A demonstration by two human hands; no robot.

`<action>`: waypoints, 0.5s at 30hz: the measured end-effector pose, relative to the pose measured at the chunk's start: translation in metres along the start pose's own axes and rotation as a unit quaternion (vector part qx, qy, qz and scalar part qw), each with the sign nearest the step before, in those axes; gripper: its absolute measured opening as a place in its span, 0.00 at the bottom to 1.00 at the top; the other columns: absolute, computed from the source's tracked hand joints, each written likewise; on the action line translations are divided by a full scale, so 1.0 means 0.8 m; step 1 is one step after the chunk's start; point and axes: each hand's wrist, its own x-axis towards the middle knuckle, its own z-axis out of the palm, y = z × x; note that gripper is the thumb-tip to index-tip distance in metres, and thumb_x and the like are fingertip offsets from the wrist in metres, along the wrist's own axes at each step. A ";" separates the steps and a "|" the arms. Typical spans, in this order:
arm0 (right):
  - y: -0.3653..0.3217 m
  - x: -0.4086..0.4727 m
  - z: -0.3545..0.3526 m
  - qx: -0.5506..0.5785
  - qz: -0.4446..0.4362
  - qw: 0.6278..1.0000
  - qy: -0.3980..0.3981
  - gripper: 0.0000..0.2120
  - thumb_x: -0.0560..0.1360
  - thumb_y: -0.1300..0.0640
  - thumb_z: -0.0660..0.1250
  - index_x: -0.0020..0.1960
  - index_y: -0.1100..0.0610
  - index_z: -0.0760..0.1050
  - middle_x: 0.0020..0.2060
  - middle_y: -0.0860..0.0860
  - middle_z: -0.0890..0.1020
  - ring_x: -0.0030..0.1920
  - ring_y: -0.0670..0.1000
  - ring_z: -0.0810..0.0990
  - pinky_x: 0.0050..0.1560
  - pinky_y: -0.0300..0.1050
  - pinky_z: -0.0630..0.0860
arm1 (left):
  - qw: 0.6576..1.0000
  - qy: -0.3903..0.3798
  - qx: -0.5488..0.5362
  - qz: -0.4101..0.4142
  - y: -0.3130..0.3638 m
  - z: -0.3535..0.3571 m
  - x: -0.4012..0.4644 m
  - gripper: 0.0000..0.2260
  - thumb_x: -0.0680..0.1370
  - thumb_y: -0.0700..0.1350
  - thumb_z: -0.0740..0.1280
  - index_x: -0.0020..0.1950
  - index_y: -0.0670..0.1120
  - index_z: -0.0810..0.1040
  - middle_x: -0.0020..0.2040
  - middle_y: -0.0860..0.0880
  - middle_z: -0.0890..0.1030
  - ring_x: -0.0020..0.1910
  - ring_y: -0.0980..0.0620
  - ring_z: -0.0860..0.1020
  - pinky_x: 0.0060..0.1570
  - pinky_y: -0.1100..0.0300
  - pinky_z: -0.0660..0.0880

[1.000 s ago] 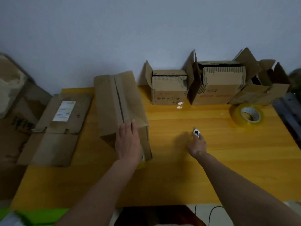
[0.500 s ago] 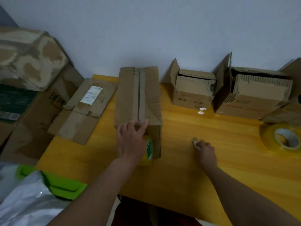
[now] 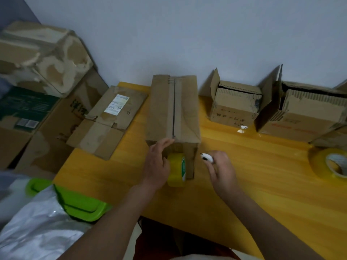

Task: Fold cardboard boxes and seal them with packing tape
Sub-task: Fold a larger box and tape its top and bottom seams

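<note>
Sealing stage: a strip of tape is judged to have been run along the top seam of the cardboard box (image 3: 173,107), and its end is being brought down over the near face.
Box position: the cardboard box is stood on the yellow table (image 3: 262,175), its long axis running straight away from the person toward the wall (image 3: 187,34), the centre seam following that same line.
Left hand: the left hand (image 3: 156,166) is laid against the near face of the box, fingers stretched up to the top edge just beside the seam; nothing is seen to be curled round, though the tape roll (image 3: 177,169) is touched by its palm side.
Tape roll: the yellow roll is held on edge against the near face, directly below the seam end, between the two hands.
Right hand: the right hand (image 3: 220,169) is closed round a small white cutter (image 3: 206,158), whose tip is pointed left toward the box.
Key relation: the tape to be cut lies to the left of the cutter, just beside the box's near right corner; the right hand is the nearer one for that cut, while the box is steadied by the left.
Next move, as judged: the cutter would have to be carried leftward across the tape, close above the roll.
Spare roll: a second tape roll (image 3: 332,164) is lying flat, well apart at the table's right edge.
</note>
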 end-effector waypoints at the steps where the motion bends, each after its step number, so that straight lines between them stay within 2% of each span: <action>1: -0.019 0.006 -0.001 -0.009 -0.058 0.998 -0.024 0.14 0.79 0.52 0.58 0.55 0.60 0.76 0.53 0.54 0.78 0.56 0.52 0.74 0.54 0.46 0.72 | 1.000 -0.008 -0.030 -0.001 -0.003 0.001 0.001 0.27 0.71 0.30 0.59 0.69 0.48 0.68 0.65 0.54 0.74 0.64 0.52 0.71 0.62 0.71 0.63; 3: -0.046 0.022 0.004 -0.046 -0.132 0.988 -0.063 0.13 0.80 0.55 0.59 0.59 0.59 0.75 0.63 0.53 0.76 0.67 0.50 0.70 0.67 0.44 0.67 | 0.995 -0.015 -0.095 -0.008 -0.006 0.003 -0.001 0.25 0.73 0.34 0.60 0.69 0.50 0.68 0.66 0.54 0.74 0.67 0.52 0.72 0.65 0.61 0.68; 4: -0.053 0.031 0.009 -0.066 -0.141 0.985 -0.077 0.12 0.80 0.57 0.60 0.61 0.59 0.75 0.66 0.53 0.75 0.70 0.51 0.68 0.70 0.45 0.65 | 0.993 -0.003 -0.116 -0.019 -0.005 0.005 -0.004 0.24 0.74 0.34 0.61 0.68 0.50 0.68 0.65 0.53 0.74 0.66 0.53 0.72 0.64 0.57 0.72; 6: -0.060 0.042 0.017 -0.076 -0.115 0.985 -0.103 0.15 0.80 0.59 0.61 0.65 0.59 0.72 0.69 0.54 0.72 0.72 0.51 0.65 0.72 0.46 0.63 | 0.983 0.068 -0.145 -0.084 0.005 0.007 -0.012 0.22 0.76 0.32 0.65 0.66 0.49 0.69 0.62 0.51 0.74 0.61 0.53 0.76 0.57 0.60 0.76; 8: -0.059 0.046 0.020 -0.069 -0.091 0.987 -0.110 0.17 0.80 0.59 0.60 0.69 0.59 0.70 0.70 0.54 0.71 0.73 0.50 0.63 0.73 0.45 0.62 | 0.955 0.147 -0.163 -0.202 0.014 0.008 -0.016 0.18 0.75 0.34 0.69 0.61 0.47 0.70 0.59 0.48 0.73 0.52 0.54 0.76 0.46 0.68 0.76; 9: -0.060 0.047 0.019 -0.066 -0.089 0.988 -0.110 0.18 0.80 0.59 0.60 0.69 0.59 0.69 0.70 0.54 0.71 0.73 0.51 0.64 0.72 0.44 0.61 | 0.935 0.142 -0.184 -0.270 0.014 0.008 -0.014 0.16 0.75 0.37 0.71 0.59 0.46 0.69 0.58 0.47 0.73 0.49 0.55 0.75 0.42 0.69 0.74; 10: -0.062 0.049 0.017 -0.063 -0.085 0.988 -0.110 0.18 0.80 0.59 0.60 0.70 0.59 0.69 0.69 0.55 0.71 0.73 0.51 0.64 0.71 0.43 0.61 | 0.914 0.105 -0.213 -0.330 0.011 0.010 -0.011 0.15 0.75 0.40 0.72 0.57 0.46 0.69 0.57 0.47 0.74 0.48 0.54 0.74 0.41 0.68 0.72; 11: -0.064 0.051 0.015 -0.061 -0.085 0.989 -0.109 0.18 0.80 0.59 0.61 0.70 0.59 0.69 0.69 0.55 0.72 0.72 0.52 0.66 0.70 0.43 0.62 | 0.896 0.054 -0.241 -0.369 0.005 0.013 -0.007 0.14 0.76 0.43 0.71 0.56 0.47 0.69 0.57 0.47 0.74 0.50 0.52 0.74 0.45 0.65 0.72; 13: -0.066 0.056 0.015 -0.060 -0.084 0.989 -0.109 0.17 0.80 0.60 0.62 0.68 0.59 0.70 0.66 0.56 0.74 0.69 0.54 0.69 0.68 0.44 0.64 | 0.878 -0.029 -0.287 -0.381 -0.004 0.018 -0.001 0.10 0.77 0.47 0.71 0.55 0.51 0.73 0.58 0.49 0.74 0.57 0.49 0.74 0.57 0.54 0.74; 15: -0.069 0.060 0.016 -0.059 -0.079 0.990 -0.105 0.17 0.79 0.61 0.63 0.67 0.60 0.71 0.64 0.57 0.75 0.67 0.55 0.71 0.67 0.46 0.66 | 0.873 -0.056 -0.307 -0.375 -0.009 0.022 0.005 0.05 0.76 0.49 0.71 0.49 0.57 0.78 0.60 0.49 0.76 0.59 0.46 0.76 0.61 0.45 0.75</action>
